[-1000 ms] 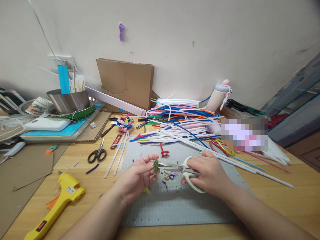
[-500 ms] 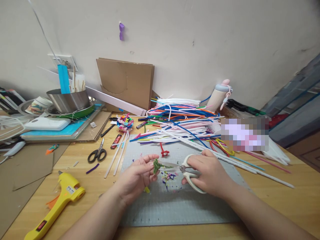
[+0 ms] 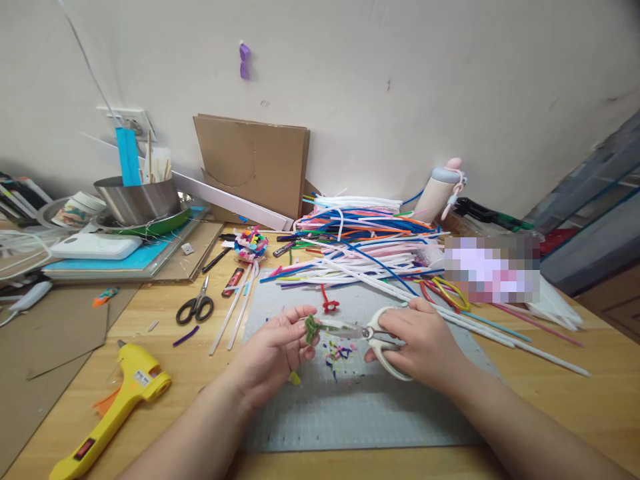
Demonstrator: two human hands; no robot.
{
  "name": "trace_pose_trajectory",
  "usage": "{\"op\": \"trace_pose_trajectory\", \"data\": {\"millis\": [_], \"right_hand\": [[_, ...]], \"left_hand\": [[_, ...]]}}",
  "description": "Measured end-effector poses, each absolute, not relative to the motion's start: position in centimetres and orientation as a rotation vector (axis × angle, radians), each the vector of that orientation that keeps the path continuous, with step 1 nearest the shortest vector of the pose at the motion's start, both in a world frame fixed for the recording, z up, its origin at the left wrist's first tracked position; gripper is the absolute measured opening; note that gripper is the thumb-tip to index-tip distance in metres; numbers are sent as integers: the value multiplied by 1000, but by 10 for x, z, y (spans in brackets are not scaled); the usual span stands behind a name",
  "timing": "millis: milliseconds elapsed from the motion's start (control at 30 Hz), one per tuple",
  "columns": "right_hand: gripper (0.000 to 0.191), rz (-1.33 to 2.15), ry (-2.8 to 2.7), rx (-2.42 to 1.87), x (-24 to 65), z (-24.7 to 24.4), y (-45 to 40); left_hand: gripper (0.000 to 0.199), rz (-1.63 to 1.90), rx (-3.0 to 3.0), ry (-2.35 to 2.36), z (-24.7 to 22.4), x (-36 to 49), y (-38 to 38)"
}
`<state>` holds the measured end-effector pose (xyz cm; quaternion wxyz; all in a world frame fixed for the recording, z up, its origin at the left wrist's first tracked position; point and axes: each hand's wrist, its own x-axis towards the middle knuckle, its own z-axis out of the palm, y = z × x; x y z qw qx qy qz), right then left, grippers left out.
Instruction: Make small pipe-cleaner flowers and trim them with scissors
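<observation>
My left hand (image 3: 277, 350) pinches a small green pipe-cleaner flower (image 3: 311, 328) between thumb and fingers. With my right hand (image 3: 423, 343) I hold white-handled scissors (image 3: 380, 341), fingers through the loops. Their blades point left, nearly closed, against the green stem beside the flower. Both hands are above a grey cutting mat (image 3: 390, 413). Below the blades, coloured clippings (image 3: 340, 353) are scattered on the mat. A red pipe-cleaner flower (image 3: 331, 306) lies just beyond the blades.
A pile of pipe cleaners (image 3: 370, 227) spreads across the back. On the left lie a yellow glue gun (image 3: 120, 400), black scissors (image 3: 196, 309), clear glue sticks (image 3: 233, 313) and a red lighter (image 3: 233, 282). A pale bottle (image 3: 435, 197) stands behind.
The scissors' handles have come closer together and the blades have closed along the green stem. My left hand keeps the flower in nearly the same place.
</observation>
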<state>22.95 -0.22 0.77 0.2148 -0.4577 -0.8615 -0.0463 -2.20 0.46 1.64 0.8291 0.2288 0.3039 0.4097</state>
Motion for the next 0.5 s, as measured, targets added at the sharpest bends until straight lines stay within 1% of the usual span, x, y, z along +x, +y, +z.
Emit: {"op": "trace_pose_trajectory", "data": {"millis": [200,500], "right_hand": [[12,-126,-2364,-1297,229,8,-3],[14,-126,-2372,-1273,228,8,-4]], "left_hand": [[23,847,432,656,16,-23,4],[23,848,431,656,16,-21,4]]}}
